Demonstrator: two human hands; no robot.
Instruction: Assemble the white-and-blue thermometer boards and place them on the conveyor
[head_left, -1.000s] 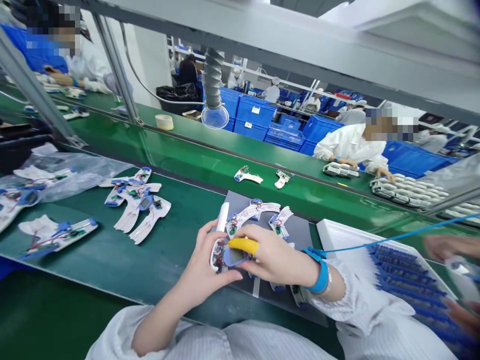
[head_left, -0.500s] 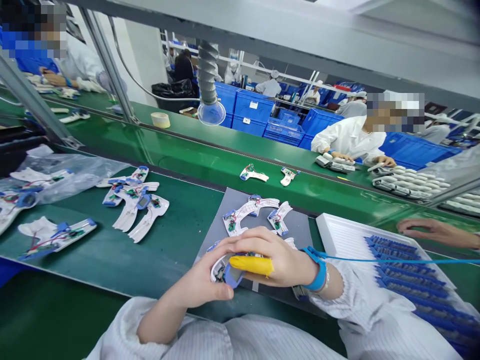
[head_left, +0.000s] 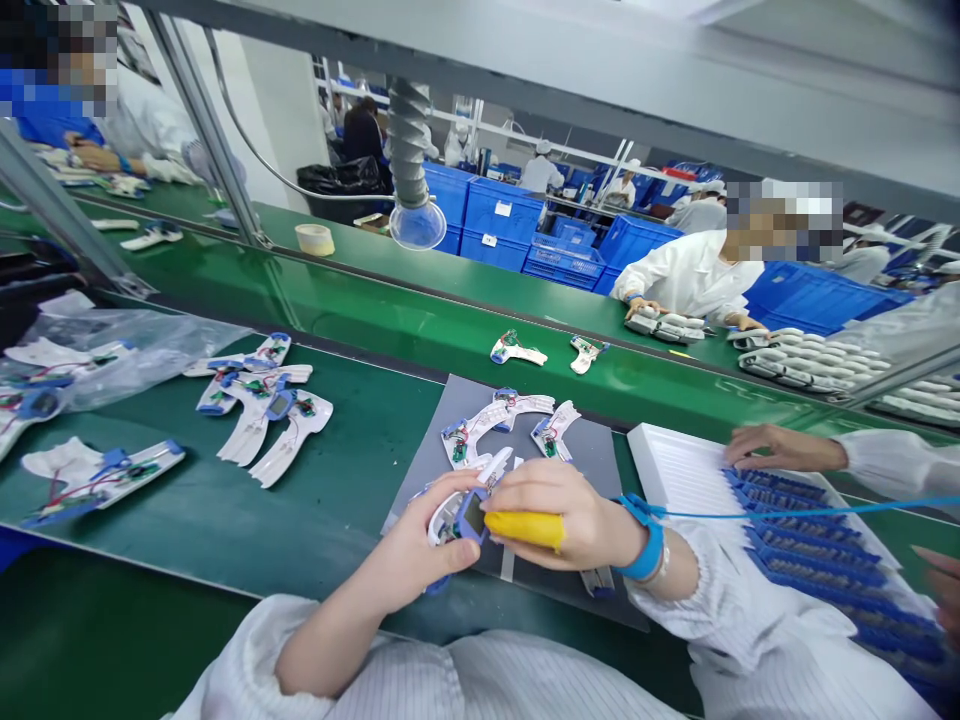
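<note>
My left hand (head_left: 416, 545) is closed around a white-and-blue gun-shaped housing (head_left: 450, 518), which looks like an infrared thermometer. A small dark display (head_left: 475, 514) in a blue frame faces me. With a yellow cover on one finger and a blue wrist strap, my right hand (head_left: 566, 510) grips the same housing from the right, its fingertips at the display. Behind my hands, open housing halves (head_left: 474, 432) with green circuit boards and thin wires lie on a grey mat (head_left: 600, 455). My fingers hide part of the held housing.
More open housings (head_left: 274, 405) lie on the green bench at left, some by a plastic bag (head_left: 172, 345). Two halves (head_left: 519, 350) sit on the green conveyor. At right, a co-worker's hand (head_left: 784, 447) touches a white tray (head_left: 660, 465) of blue parts. A blue cord (head_left: 810, 510) crosses there.
My right hand has shifted slightly right, and the held housing has turned, showing more of its display. The co-worker's hand moved left onto the tray. The conveyor pieces drifted right.
</note>
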